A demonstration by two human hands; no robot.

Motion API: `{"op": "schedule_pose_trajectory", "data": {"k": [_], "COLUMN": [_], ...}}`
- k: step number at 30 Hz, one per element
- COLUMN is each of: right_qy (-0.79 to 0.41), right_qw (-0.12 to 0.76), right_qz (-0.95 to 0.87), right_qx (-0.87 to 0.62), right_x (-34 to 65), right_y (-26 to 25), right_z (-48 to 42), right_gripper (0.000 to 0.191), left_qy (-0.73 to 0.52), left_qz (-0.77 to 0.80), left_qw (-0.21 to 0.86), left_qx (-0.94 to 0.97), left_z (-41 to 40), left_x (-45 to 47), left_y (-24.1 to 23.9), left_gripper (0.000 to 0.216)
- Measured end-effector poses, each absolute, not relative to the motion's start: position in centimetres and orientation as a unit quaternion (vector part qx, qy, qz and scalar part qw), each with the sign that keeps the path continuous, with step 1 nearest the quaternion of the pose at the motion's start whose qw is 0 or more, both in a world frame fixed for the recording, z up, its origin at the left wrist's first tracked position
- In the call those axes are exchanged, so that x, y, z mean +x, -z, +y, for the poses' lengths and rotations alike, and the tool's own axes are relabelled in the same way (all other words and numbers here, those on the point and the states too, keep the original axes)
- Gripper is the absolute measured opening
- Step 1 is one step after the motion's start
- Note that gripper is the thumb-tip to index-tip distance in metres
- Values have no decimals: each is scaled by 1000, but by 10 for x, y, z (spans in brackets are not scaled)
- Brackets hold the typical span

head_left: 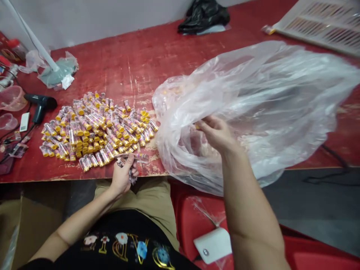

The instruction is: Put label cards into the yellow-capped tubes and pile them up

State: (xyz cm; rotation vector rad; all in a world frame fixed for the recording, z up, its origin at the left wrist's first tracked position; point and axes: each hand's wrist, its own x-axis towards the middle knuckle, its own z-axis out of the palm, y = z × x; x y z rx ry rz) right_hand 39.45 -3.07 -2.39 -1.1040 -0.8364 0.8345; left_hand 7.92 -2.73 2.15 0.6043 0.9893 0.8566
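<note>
My left hand is closed around crumpled clear plastic wrappers, just over the table's front edge. Right in front of it spreads a large heap of small clear tubes with yellow caps. A tube lies beside my left fingertips; I cannot tell whether they touch it. At the mouth of a big clear plastic bag, my right hand pinches a small yellow-ended piece, apparently one of the tubes. Most of it is hidden by the fingers and film. The bag's contents show only faintly.
On the red table, a hair dryer, a white remote and a lamp stand are at left. A black bag lies at the back, a slatted white rack far right. A white pouch rests on a red chair.
</note>
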Motion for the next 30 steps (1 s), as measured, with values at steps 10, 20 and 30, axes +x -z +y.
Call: {"op": "schedule_pose_trajectory", "data": {"k": [10, 20, 30], "right_qy": [-426, -271, -85], "right_qw": [682, 599, 480], "right_qz": [-294, -467, -652], "right_qx": [-516, -591, -581], "right_x": [273, 236, 239], "right_y": [9, 1, -28], "right_z": [-122, -126, -134], "right_gripper": [35, 35, 64], "left_qy": [-373, -375, -341], "left_qz": [414, 412, 382], "left_qw": [782, 783, 785], "left_qx": [279, 278, 349], "left_z": [-30, -28, -29], "left_x": [91, 68, 67], "left_y": [-18, -13, -1], "left_gripper": [64, 62, 59]}}
